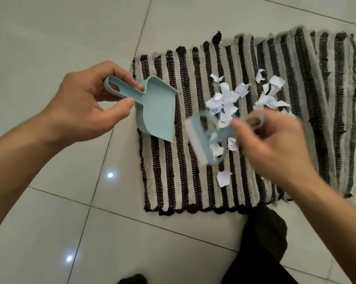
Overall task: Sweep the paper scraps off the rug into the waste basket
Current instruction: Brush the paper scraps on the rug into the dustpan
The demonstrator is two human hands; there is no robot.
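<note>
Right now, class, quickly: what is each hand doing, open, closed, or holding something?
Left hand: closed on the handle of the light blue dustpan.
Right hand: blurred, closed on the handle of the small blue brush.

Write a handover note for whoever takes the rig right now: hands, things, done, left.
Left hand: grip shut on the dustpan by its handle, pan over the rug's left edge, mouth toward the scraps.
Right hand: grip shut on the small brush, blurred, over the scraps.
Paper scraps: all scattered on the striped rug, centre to upper right; one stray piece lies nearer the front.
Done: tools picked up. The dustpan shows nothing in it.
Left: sweep scraps into the pan, then tip into the waste basket, which is out of view.
</note>
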